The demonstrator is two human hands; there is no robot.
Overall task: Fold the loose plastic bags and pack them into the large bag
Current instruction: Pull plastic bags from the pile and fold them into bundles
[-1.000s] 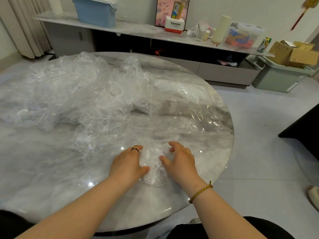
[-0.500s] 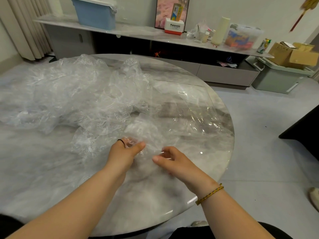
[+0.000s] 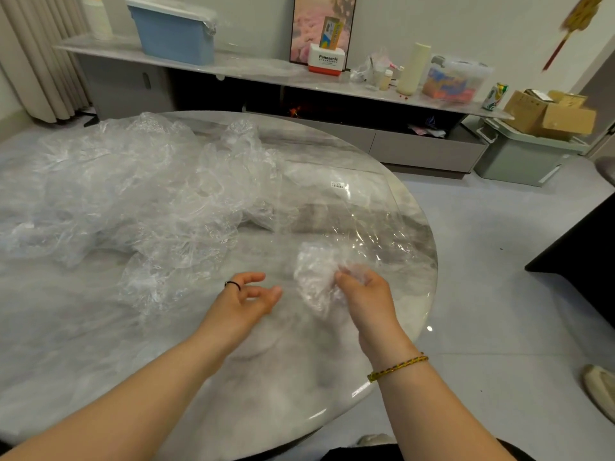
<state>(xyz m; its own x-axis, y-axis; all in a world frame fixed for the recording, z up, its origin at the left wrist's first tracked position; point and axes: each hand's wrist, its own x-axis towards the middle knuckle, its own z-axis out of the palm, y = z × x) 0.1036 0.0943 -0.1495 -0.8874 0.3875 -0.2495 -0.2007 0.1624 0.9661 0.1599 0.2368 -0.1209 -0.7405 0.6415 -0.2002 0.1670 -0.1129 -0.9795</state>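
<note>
In the lower middle of the frame the right hand (image 3: 364, 296) has its fingers curled round a small crumpled clear plastic bag (image 3: 314, 277), held just over the round marble surface (image 3: 100, 344). The left hand (image 3: 246, 297) hovers beside it, a little further left in the frame, with its fingers relaxed and apart, gripping nothing. A black ring (image 3: 233, 285) sits on one of its fingers. A yellow braided bracelet (image 3: 396, 366) circles the right wrist.

The pile of loose plastic bags (image 3: 133, 194) sprawls across the upper left of the surface, crinkled and overlapping. A large clear bag (image 3: 359, 214) lies flat at the centre right of the surface, with a small white label (image 3: 337, 185) near its far edge. The held bag is over its near part; whether the two touch cannot be told.

Along the top of the frame a low sideboard (image 3: 266, 66) carries a blue bin (image 3: 173, 31) and a Panasonic box (image 3: 325, 63).
</note>
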